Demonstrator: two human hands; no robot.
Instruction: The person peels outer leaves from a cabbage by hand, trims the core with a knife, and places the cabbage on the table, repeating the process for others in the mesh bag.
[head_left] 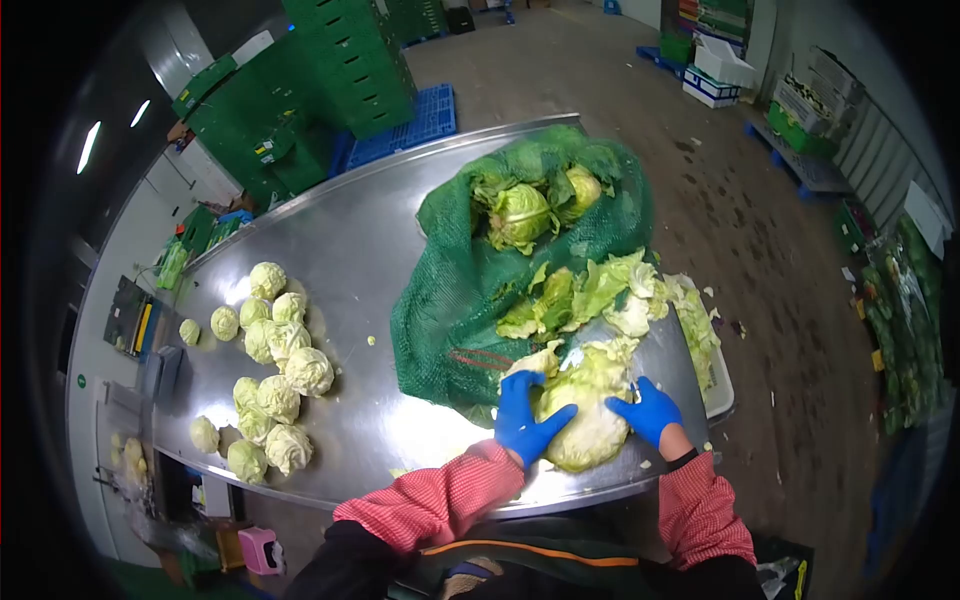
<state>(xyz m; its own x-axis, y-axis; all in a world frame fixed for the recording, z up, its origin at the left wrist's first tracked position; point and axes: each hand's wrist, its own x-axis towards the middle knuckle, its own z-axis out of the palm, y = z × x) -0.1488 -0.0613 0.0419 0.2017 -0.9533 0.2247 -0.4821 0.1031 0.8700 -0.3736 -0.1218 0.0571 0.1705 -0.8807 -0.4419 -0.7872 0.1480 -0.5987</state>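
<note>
A pale green cabbage (588, 425) with loose outer leaves rests at the near edge of the steel table. My left hand (528, 420), in a blue glove, grips its left side, the thumb lying over the top. On the opposite side, my right hand (648, 410), also blue-gloved, holds it with the thumb on its surface. Just beyond lie torn cabbage leaves (590, 295). A green net sack (450, 300) is spread open behind them, with untrimmed cabbages (520, 217) inside its mouth.
Several trimmed cabbages (290, 345) sit on the left of the steel table (360, 230). A white bin of leaves (720, 390) stands against the table's right edge. Stacked green crates (355, 60) on a blue pallet (420, 110) are beyond the far edge.
</note>
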